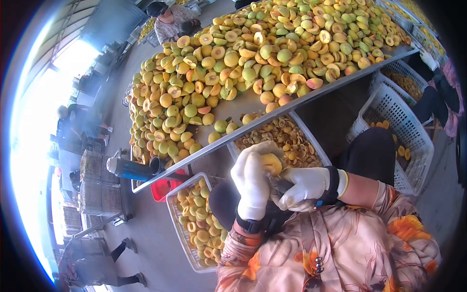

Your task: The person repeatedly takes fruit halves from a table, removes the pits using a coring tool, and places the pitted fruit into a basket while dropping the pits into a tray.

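Observation:
My left hand (253, 179), in a white glove, is closed around a yellow peach half (271, 164) held in front of my lap. Close beside it, my right hand (306, 187), gloved too, grips a dark metal tool (279, 186); its tip is partly hidden by the hands, so its exact kind is unclear. Just beyond my hands, under the table edge, sits a crate (311, 137) of peach pits and scraps (292, 141). Halved and whole-looking peaches (243, 53) are heaped on the metal table (238, 104).
A white crate (170, 207) of peach halves stands by my left knee, near a red container (163, 189). A blue flask (129, 168) lies on the table's corner. Another white crate (416, 146) is at right. People work across the table (170, 24) and at far right.

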The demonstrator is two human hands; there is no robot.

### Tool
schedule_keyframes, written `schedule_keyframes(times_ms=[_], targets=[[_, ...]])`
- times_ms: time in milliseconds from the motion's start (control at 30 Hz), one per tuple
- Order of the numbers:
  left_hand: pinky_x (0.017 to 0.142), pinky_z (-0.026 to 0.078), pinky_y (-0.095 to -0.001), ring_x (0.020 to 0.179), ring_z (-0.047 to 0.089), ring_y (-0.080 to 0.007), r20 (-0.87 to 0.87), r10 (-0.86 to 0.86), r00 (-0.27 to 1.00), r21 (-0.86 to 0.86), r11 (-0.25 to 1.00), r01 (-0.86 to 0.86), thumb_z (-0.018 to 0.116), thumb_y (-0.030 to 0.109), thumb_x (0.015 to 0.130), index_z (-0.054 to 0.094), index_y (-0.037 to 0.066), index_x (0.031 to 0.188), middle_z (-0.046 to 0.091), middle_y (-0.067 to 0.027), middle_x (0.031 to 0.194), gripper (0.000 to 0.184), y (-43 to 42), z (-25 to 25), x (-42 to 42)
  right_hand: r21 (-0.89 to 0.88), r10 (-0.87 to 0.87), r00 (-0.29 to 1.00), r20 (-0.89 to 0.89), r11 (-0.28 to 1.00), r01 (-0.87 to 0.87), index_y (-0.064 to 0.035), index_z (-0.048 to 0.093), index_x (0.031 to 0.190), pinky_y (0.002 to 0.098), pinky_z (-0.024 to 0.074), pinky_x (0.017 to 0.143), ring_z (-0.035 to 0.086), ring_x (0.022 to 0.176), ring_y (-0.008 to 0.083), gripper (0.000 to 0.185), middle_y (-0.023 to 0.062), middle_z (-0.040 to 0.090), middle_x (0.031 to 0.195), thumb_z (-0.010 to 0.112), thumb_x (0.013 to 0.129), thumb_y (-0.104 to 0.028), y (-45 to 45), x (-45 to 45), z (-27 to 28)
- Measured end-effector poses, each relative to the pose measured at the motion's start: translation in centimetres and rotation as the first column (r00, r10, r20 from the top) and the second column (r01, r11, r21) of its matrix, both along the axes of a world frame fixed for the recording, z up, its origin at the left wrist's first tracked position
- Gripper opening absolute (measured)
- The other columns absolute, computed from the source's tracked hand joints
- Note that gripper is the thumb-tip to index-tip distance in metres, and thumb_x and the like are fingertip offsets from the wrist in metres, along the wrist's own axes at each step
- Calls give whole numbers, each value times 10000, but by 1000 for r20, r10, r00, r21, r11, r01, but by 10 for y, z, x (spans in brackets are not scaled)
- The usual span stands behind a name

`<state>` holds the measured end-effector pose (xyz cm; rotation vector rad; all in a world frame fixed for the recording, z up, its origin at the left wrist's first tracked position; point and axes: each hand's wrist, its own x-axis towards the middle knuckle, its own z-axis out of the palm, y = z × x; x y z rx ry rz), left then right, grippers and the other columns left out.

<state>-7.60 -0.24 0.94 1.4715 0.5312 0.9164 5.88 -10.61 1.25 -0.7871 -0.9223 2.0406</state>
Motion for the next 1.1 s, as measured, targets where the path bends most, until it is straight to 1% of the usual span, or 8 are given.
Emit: schedule_keyframes(times_ms=[100,367,567,767,800,900,1000,1100], targets=[[706,551,-307,721,680,-192,69,-100,993,-198,974,111,447,286,1026,665,-67,1087,728,-158,912,420,-2,7,1,-19,47,980,-193,998,-52,-40,560,920,253,324,371,405,410,93,201,-4,442,558,677,903,-202,1,5,-14],[683,563,-353,738,677,-229,104,-259,960,-163,948,274,441,507,1048,612,-18,1145,700,-175,919,562,4,-4,-4,-98,150,904,-400,974,-205,-10,547,893,245,312,347,352,380,70,191,-23,373,521,663,905,-161,6,3,-26],[721,580,-376,821,690,-260,260,44,965,-532,840,105,397,685,1012,580,-15,1222,701,-181,1007,753,15,-16,-19,-31,217,898,-382,968,-247,64,546,899,258,310,373,402,394,102,256,33,451,543,729,888,-115,13,2,-32],[750,587,-394,826,703,-263,48,389,920,-326,877,-353,404,587,1058,613,-20,1250,705,-166,1003,670,51,-42,-154,-216,-87,959,269,965,148,-42,601,895,255,358,408,447,439,77,126,-21,508,605,708,880,-108,16,5,-38],[800,552,-296,889,663,-166,-101,498,861,-146,849,-508,387,468,1100,639,-16,1232,705,-121,1035,561,58,-60,-191,-207,-88,913,399,961,183,-52,596,897,254,367,410,450,442,74,125,-23,514,614,702,881,-116,18,4,-48],[901,479,-336,1003,606,-177,-386,720,577,116,659,-743,473,337,1078,676,-5,1166,683,-97,1067,408,59,-85,-286,-160,-74,771,633,961,224,-69,584,942,256,391,416,461,450,70,152,-27,522,637,699,884,-149,18,7,-74],[1013,459,-420,1148,612,-339,-708,640,299,250,622,-742,499,363,1050,578,4,1335,642,-228,1241,465,47,-114,-357,-211,5,722,691,958,196,-47,585,1037,265,413,425,497,482,74,262,-21,536,665,727,872,-193,19,9,-92],[1097,413,-492,1327,505,-455,-941,333,-61,278,657,-700,554,486,981,458,-22,1449,565,-299,1385,697,37,-189,-426,-173,0,722,692,971,166,-26,593,1045,271,427,437,521,492,86,300,-2,566,679,738,871,-224,22,12,-110]])
